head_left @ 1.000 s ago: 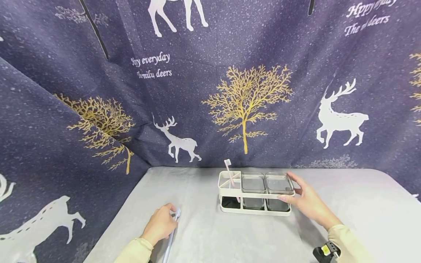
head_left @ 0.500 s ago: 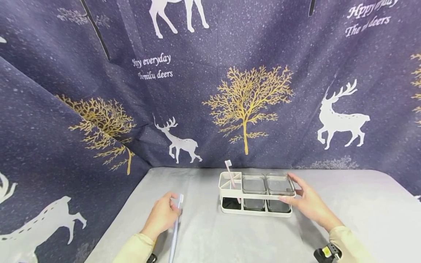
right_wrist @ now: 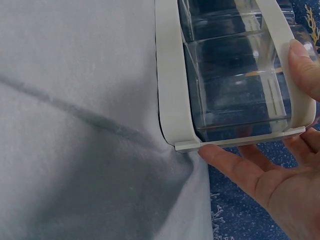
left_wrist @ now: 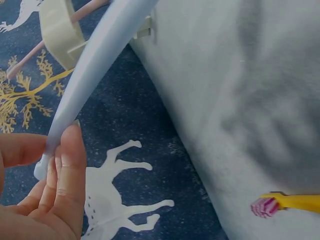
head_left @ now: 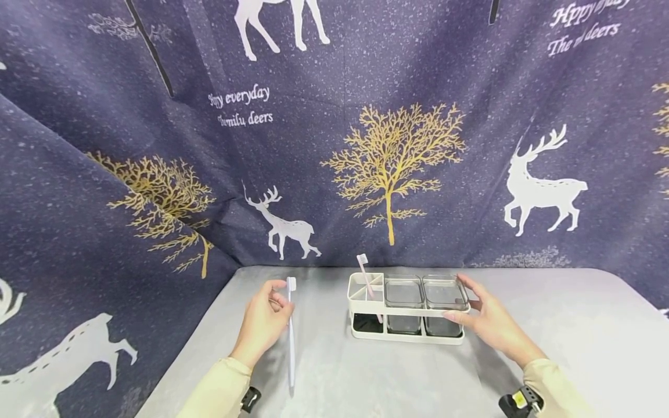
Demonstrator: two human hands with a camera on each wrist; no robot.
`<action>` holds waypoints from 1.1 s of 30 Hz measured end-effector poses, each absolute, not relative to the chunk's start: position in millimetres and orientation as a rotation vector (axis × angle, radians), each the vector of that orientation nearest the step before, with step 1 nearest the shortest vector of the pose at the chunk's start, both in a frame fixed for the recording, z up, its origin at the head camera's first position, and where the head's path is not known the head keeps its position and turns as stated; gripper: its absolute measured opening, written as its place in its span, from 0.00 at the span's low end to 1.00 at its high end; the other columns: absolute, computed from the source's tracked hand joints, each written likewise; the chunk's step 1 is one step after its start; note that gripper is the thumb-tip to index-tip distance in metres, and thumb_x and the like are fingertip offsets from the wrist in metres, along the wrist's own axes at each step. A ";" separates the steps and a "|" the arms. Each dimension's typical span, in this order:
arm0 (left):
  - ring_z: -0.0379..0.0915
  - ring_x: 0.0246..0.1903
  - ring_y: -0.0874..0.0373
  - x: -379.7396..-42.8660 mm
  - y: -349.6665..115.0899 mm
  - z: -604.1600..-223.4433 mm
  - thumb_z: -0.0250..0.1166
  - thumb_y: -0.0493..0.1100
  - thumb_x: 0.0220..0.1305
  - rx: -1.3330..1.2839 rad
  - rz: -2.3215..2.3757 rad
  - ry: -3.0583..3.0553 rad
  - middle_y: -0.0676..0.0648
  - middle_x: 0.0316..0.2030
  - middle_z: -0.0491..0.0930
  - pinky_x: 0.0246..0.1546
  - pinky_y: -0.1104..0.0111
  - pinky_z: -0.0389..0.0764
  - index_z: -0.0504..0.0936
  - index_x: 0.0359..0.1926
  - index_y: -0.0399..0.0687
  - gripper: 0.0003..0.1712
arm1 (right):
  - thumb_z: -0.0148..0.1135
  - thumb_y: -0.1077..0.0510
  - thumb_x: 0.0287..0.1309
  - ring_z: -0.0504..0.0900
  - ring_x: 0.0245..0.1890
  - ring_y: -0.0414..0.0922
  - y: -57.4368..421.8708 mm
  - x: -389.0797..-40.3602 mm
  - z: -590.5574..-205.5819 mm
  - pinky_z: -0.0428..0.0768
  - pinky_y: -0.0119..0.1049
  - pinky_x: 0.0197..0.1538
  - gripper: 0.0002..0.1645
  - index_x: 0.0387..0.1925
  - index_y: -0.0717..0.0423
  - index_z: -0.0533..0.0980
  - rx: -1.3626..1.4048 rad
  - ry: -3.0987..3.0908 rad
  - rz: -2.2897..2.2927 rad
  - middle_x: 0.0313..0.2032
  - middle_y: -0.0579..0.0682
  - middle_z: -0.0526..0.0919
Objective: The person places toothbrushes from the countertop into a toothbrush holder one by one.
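Observation:
My left hand [head_left: 263, 322] pinches a light blue toothbrush [head_left: 291, 354] between thumb and fingers near its head. The brush hangs over the table at the left, bristles up and handle pointing down. My right hand [head_left: 493, 328] grips the right end of a white toothbrush holder [head_left: 413, 312], thumb at the front rim and fingers round the end. Two clear cups [head_left: 402, 292] sit in its middle and right slots. In the divided left compartment a pink toothbrush [head_left: 363, 265] leans with its bristles up. The right wrist view shows fingertips against the holder's end [right_wrist: 175, 85].
A yellow toothbrush [left_wrist: 300, 201] with pink and white bristles lies on the grey table [left_wrist: 210, 100] in the left wrist view. Behind the table hangs a dark blue cloth [head_left: 444, 232] printed with deer and trees.
The left hand has moved away from me and slightly right, lifting the light blue toothbrush from a slant to near upright. The right hand and holder have stayed in place.

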State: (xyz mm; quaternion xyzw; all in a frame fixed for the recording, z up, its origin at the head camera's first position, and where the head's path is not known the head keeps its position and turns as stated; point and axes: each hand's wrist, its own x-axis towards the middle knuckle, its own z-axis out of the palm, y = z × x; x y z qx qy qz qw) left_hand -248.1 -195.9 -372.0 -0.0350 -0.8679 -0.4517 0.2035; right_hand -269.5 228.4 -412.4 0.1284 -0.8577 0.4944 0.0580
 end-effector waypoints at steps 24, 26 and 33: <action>0.77 0.26 0.60 -253.1 -170.6 -346.0 0.67 0.23 0.55 -0.191 -1.512 -2.069 0.39 0.30 0.77 0.24 0.63 0.84 0.72 0.53 0.33 0.24 | 0.73 0.49 0.55 0.69 0.60 0.72 228.9 -270.6 -414.0 0.78 0.58 0.52 0.58 0.76 0.61 0.48 0.377 -2.604 1.493 0.73 0.68 0.51; 0.77 0.26 0.60 -254.5 -168.4 -345.5 0.67 0.23 0.55 -0.199 -1.511 -2.050 0.39 0.30 0.77 0.24 0.64 0.84 0.72 0.53 0.32 0.24 | 0.73 0.50 0.55 0.69 0.59 0.72 229.3 -270.2 -413.7 0.78 0.58 0.52 0.58 0.76 0.60 0.48 0.378 -2.604 1.496 0.73 0.68 0.51; 0.76 0.26 0.61 -262.7 -169.5 -351.6 0.67 0.25 0.56 -0.279 -1.543 -1.986 0.40 0.31 0.77 0.24 0.62 0.84 0.72 0.52 0.33 0.23 | 0.73 0.50 0.55 0.71 0.59 0.72 227.7 -269.1 -412.0 0.78 0.58 0.52 0.58 0.76 0.62 0.49 0.378 -2.595 1.488 0.73 0.68 0.52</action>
